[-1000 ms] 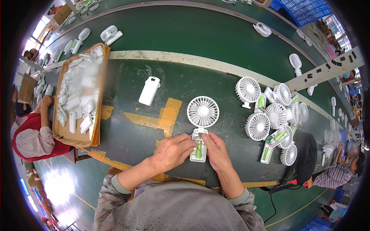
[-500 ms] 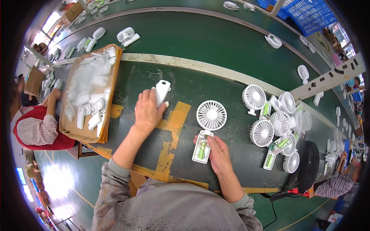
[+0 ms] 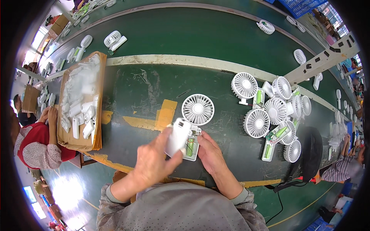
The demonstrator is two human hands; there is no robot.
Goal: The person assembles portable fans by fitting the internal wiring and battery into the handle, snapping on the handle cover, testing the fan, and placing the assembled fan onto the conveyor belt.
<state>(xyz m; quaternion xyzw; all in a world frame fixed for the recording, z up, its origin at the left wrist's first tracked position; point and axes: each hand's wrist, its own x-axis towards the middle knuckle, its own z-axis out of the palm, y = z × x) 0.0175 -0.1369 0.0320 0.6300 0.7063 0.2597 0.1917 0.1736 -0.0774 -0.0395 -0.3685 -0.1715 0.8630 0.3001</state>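
My left hand [image 3: 151,158] grips a white plastic handle cover [image 3: 178,136] between thumb and fingers. The cover is held tilted over the left part of an opened fan handle [image 3: 195,151], hiding some of it; I cannot tell if the two touch. Inside that handle lies a green battery cell [image 3: 190,146] with thin wires near the neck. My right hand [image 3: 212,154] is closed on the handle's right edge. At its far end is the round white fan head [image 3: 197,109], its grille facing up on the dark table.
A cardboard tray [image 3: 99,100] of white plastic shells stands at the left. Several white fans [image 3: 257,123], some with open handles, are heaped at the right beside a black strap-like object [image 3: 310,154]. Beyond a pale rail [image 3: 169,59] runs a green conveyor [image 3: 185,34]. Co-workers sit both sides.
My left hand has brought the cover from the table's middle, back toward me and right, over the open handle. The right hand still holds the fan handle. The view has shifted slightly.
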